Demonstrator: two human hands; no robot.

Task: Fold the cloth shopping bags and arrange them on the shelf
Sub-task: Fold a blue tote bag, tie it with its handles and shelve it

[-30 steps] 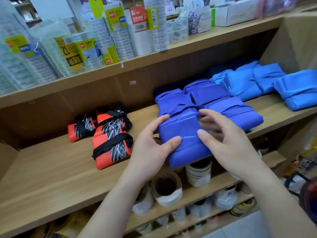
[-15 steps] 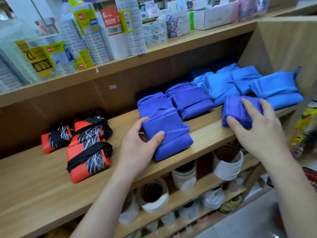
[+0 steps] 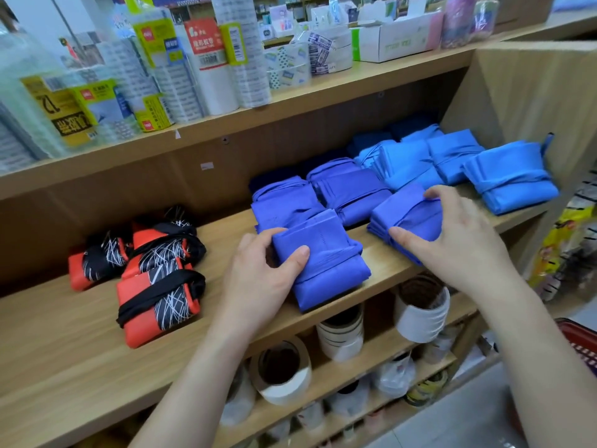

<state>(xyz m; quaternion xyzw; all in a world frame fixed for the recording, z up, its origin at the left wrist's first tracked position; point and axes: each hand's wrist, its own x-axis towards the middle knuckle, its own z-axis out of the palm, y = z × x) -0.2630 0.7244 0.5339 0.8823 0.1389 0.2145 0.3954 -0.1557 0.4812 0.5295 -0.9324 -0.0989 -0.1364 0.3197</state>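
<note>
Folded cloth bags lie on the middle wooden shelf (image 3: 80, 360). My left hand (image 3: 258, 282) grips the left side of a folded violet-blue bag (image 3: 326, 263) at the shelf's front edge. My right hand (image 3: 458, 240) holds a second folded violet-blue bag (image 3: 410, 215) just to the right, thumb under its front, fingers over its far edge. Behind them sit two more violet-blue bags (image 3: 352, 189) and several lighter blue folded bags (image 3: 507, 179). Three orange-and-black folded bags (image 3: 158, 295) lie to the left.
The shelf above carries tape packs and boxes (image 3: 210, 63). The shelf below holds large tape rolls (image 3: 420, 312). A wooden side panel (image 3: 529, 101) closes the shelf on the right. A red basket edge (image 3: 581, 347) shows at the lower right.
My right hand has drawn the second violet-blue bag leftward, closer to the one under my left hand. My left hand has kept its hold on the front bag, which now lies flat on the shelf.
</note>
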